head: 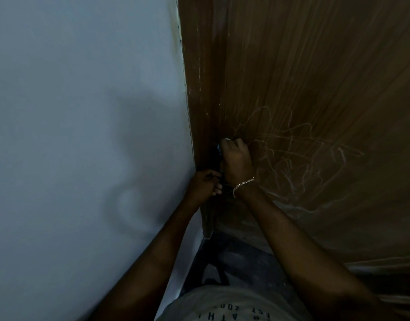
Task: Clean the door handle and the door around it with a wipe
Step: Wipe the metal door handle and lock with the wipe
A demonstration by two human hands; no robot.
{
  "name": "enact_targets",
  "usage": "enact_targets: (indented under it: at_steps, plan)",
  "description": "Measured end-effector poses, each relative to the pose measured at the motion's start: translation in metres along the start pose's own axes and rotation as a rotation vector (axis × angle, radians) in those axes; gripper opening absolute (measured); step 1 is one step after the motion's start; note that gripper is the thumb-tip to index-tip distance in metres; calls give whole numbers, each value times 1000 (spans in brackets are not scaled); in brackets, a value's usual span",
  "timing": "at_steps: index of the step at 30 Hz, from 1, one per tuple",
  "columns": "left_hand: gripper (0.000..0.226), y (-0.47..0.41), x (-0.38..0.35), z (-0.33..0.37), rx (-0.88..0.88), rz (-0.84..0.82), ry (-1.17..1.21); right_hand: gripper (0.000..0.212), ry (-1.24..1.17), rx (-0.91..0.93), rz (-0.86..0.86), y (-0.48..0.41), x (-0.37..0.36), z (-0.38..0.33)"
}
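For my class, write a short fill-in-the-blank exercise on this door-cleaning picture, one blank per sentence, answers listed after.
1. The chain bracelet is worn on the ____ wrist.
2. The pale scribbles are on the brown ____.
3. The left hand is ____ than the right hand in the picture.
4. To the left of the door frame is a pale ____.

Answers: right; door; lower; wall

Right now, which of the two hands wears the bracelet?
The right hand, the higher one, pressed in a fist against the brown door with a chain bracelet at its wrist. The left hand sits lower, by the door's edge, wrist bare.
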State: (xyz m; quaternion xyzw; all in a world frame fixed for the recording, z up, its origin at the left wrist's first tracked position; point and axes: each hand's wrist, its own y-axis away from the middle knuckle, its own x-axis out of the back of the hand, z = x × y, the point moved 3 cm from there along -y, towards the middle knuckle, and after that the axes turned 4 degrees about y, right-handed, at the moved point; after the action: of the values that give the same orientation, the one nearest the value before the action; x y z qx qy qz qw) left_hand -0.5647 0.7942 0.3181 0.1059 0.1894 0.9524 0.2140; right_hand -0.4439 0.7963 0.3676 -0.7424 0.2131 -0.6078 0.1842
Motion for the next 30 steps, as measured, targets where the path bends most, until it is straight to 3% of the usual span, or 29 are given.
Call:
enact_targets:
  at_steps: [8, 16, 22, 27, 30]
  plan:
    - [24, 0, 8, 3, -27, 18, -18, 31, -35, 54, 23, 21, 6, 23]
    - [20, -1, 3, 5, -28, -3, -9, 33, 34, 129, -77, 6, 2, 2]
    - [22, 1, 5, 2, -31, 4, 4, 40, 58, 86, -47, 14, 6, 12]
    - [18, 3, -1, 6, -16, -17, 6, 28, 161, 134, -56, 3, -2, -4]
    - [19, 3, 1, 6, -23, -16, -1, 32, 135, 114, -32, 16, 3, 9]
